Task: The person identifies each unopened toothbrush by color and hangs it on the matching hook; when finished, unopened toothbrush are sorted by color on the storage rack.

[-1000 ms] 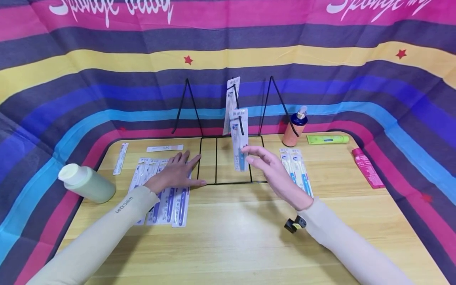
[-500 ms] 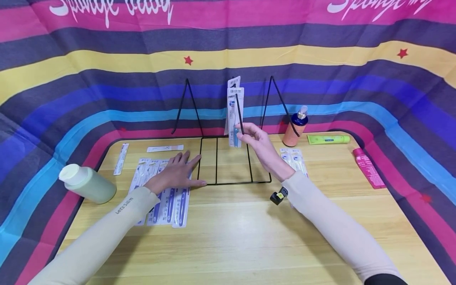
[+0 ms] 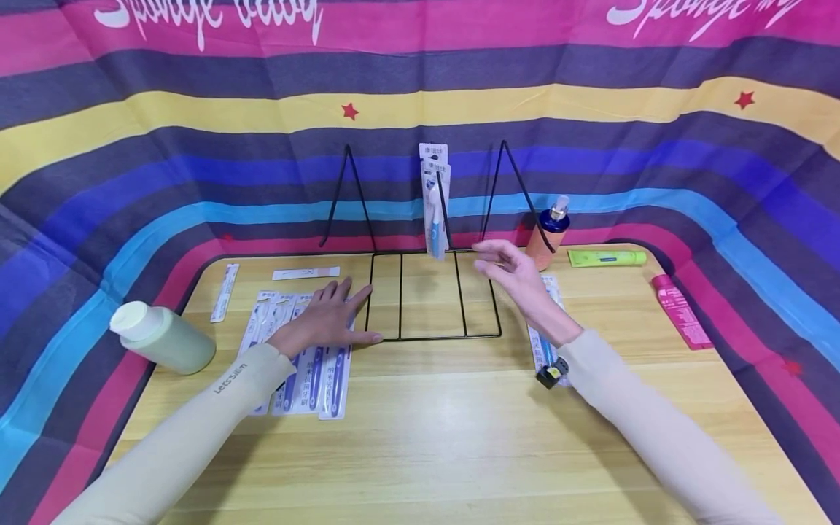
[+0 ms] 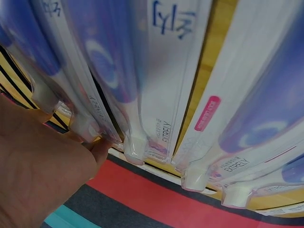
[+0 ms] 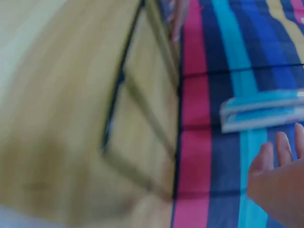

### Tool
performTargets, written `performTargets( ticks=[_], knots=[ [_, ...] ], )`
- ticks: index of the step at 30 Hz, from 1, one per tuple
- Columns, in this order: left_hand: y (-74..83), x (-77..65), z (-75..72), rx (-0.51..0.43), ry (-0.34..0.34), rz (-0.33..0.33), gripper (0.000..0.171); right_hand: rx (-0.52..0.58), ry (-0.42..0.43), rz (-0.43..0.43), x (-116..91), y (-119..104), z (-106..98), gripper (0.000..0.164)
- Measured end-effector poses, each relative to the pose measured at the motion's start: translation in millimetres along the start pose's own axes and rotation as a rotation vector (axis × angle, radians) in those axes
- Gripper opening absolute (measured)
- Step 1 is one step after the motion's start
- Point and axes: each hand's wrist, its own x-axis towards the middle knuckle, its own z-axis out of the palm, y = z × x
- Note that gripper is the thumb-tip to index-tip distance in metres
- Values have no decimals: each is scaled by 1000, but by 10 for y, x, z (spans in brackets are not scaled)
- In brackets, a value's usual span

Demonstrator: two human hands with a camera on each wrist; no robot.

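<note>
Two packaged toothbrushes (image 3: 435, 211) with blue handles hang one before the other on the middle prong of a black wire rack (image 3: 436, 338). Just right of them, my right hand (image 3: 521, 281) is in the air with its fingers loosely bent and nothing held; the right wrist view shows it blurred beside the hanging packs (image 5: 261, 110). My left hand (image 3: 328, 317) lies spread at the rack's left side, over the upper part of several purple packaged toothbrushes (image 3: 308, 379). These purple packs (image 4: 166, 85) fill the left wrist view, beside my left fingers. Other blue packaged toothbrushes (image 3: 541, 343) lie partly hidden under my right forearm.
A pale green bottle (image 3: 167, 339) lies on the left, near two slim packets (image 3: 224, 293) on the table. An orange bottle with a blue top (image 3: 547, 233) stands beside the rack's right prong. A green tube (image 3: 607, 258) and a pink tube (image 3: 681, 312) lie at right.
My right hand carried a blue toothbrush pack up and back onto the middle prong, let it go and drew away to the right. My left hand stayed in place.
</note>
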Motion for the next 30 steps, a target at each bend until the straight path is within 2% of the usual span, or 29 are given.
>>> performTargets(
  ticks=[3,6,10,15,18,21,25,30],
  knots=[
    [22,-29,-19,-3,8,0,118,-122,64,35,-199,102,-247,39],
    [31,-46,-11,6,1,-2,117,-249,121,112,-430,195,-500,40],
    [34,-56,1,8,-7,-8,116,-352,118,233,-686,283,-815,50],
    [37,-56,-8,-1,0,-8,115,-481,92,355,-843,358,-1093,66],
    [34,-50,-14,-5,-7,-11,115,-569,68,410,-888,393,-1183,70],
    [27,-44,-18,-5,-7,-12,116,-648,37,438,-928,406,-1223,67],
    [26,-25,-12,3,-12,-13,116,-741,17,450,-978,398,-1250,57],
    [44,-5,-27,7,-4,3,116,-840,36,439,-1025,365,-1281,50]
  ],
)
